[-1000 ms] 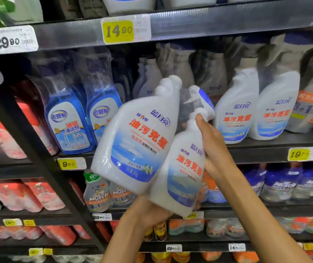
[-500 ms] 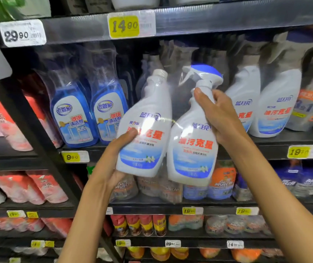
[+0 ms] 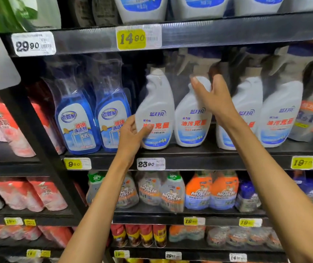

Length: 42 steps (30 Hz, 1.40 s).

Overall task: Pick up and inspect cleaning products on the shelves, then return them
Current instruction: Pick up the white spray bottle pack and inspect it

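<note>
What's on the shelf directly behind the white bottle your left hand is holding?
Behind the white bottle gripped by the left hand, only dark, blurred shapes show above its shoulder, perhaps more bottles. The bottle itself covers everything lower down, so the row behind it cannot be made out.

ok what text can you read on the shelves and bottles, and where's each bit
"29 90": white price tag, top rail.
"14 80": yellow price tag, top rail.
"9 80": yellow tag, middle rail.
"23 90": white tag, middle rail.
"Muscle": clear spray bottles, lower shelf.
Small label print, barcodes, bottom tags: blurred.
</note>
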Available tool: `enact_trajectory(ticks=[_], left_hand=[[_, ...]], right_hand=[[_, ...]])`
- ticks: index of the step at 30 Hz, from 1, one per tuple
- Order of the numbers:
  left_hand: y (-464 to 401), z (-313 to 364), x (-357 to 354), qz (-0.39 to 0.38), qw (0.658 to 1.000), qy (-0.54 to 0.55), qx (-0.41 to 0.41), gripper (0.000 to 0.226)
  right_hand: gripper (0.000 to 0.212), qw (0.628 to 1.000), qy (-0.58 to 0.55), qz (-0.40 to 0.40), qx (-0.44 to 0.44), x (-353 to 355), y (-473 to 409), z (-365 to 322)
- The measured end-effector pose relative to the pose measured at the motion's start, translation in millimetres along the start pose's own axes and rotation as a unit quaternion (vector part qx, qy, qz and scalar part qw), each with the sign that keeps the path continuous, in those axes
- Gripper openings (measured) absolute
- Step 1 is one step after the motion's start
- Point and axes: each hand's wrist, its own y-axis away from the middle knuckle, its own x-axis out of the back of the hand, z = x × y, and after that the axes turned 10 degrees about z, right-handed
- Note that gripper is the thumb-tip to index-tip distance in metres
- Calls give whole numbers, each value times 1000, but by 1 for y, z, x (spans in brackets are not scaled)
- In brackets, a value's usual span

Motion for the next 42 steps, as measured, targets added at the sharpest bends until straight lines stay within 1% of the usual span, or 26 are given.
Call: enact_trajectory(ticks=[4,6,8,11,13,15,17,21,24,27,29,30,32,33,34,36,39,40,42], left_hand=[[-3,-10,-6,0,1000,-25,10,39],[-2,-13,-8,7,999,-30,13,40],[-2,-15,-9,11,999,-34,13,40],[-2,-18,-14,24,999,-41,12,40],[-2,-19,-18,35,998,-51,8,41],[-2,-21,-21,45,998,-53,1,42],[-3,-22,-23,45,998,-50,1,43],[-2,-22,-22,34,999,-40,7,46],[3,-18,-24,41,998,-51,8,49],[11,-8,-31,75,993,-92,4,49],[22,-1,-42,110,984,-141,8,55],[31,3,-48,124,979,-159,5,59],[53,8,-62,154,970,-185,-38,61],[64,10,-68,166,965,-190,-73,60],[72,13,-75,171,962,-186,-106,58],[82,16,-92,147,965,-169,-137,55],[95,23,-128,62,978,-143,-140,52],[99,25,-141,27,976,-150,-157,53],[99,26,-169,-26,965,-174,-196,57]], right_hand=[[34,1000,-17,10,6,-1,2,11],[36,999,-32,6,16,-2,1,14],[40,1000,-24,-2,17,-3,-1,16],[48,1000,3,-14,-8,-8,-3,24],[45,1000,24,8,-18,-14,2,28],[38,998,46,51,0,-21,9,33],[36,996,47,76,15,-25,12,36],[33,996,36,82,23,-27,11,38],[31,995,40,84,35,-25,15,36],[29,993,73,80,38,-24,18,25],[26,993,87,65,44,-22,24,17],[28,994,85,55,48,-18,29,14],[44,993,71,63,73,-2,42,9],[45,989,68,89,97,9,48,9],[41,982,65,126,124,22,52,9],[31,965,59,206,151,52,49,17],[26,945,33,307,106,96,26,42],[27,942,27,324,82,109,18,53],[30,946,20,322,36,134,2,77]])
